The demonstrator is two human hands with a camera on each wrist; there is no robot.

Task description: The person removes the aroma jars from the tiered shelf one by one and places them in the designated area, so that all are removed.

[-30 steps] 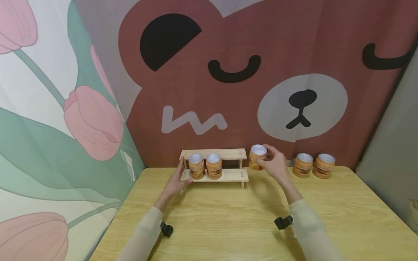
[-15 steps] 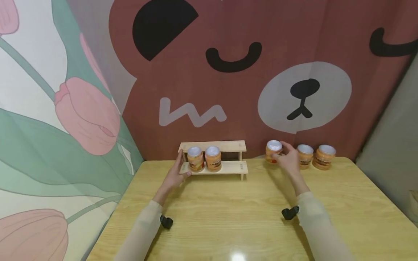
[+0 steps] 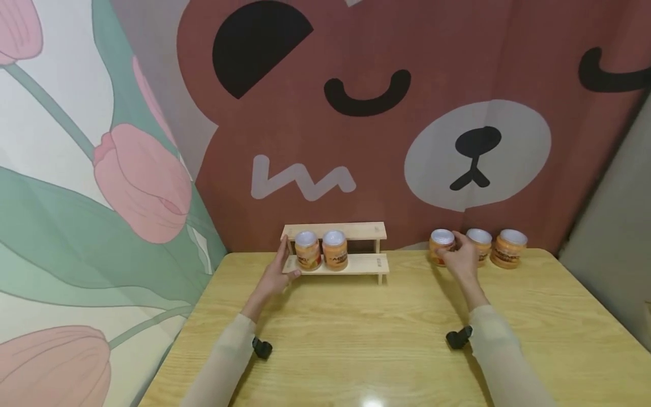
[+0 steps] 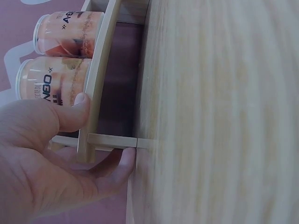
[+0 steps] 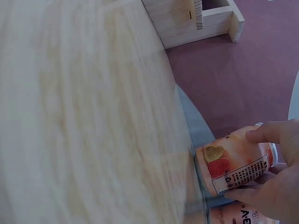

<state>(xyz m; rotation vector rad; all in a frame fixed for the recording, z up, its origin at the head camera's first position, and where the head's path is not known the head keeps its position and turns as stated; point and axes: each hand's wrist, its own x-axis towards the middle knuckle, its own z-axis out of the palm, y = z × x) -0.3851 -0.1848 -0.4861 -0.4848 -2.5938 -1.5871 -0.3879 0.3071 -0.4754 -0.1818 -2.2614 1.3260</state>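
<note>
Two orange cans with silvery white tops, a left can [image 3: 307,251] and a right can [image 3: 335,250], stand side by side on the lower step of a small wooden two-step rack [image 3: 363,264]. My left hand [image 3: 273,276] grips the rack's left end, its thumb on the lower step's front edge in the left wrist view. Well to the right of the rack, my right hand [image 3: 461,261] holds another orange can [image 5: 236,161] round its side. That can is close to the table's back edge; whether its base touches the table I cannot tell.
Beside the right hand stand two more orange cans, a nearer one [image 3: 480,246] partly hidden by the hand and an outer one [image 3: 508,249]. A wooden table [image 3: 356,328] spreads in front. A curtain [image 3: 376,169] with a bear face hangs behind.
My right hand has carried its can rightward, away from the rack and up beside the two standing cans. The left hand keeps its place on the rack. The head view has shifted slightly.
</note>
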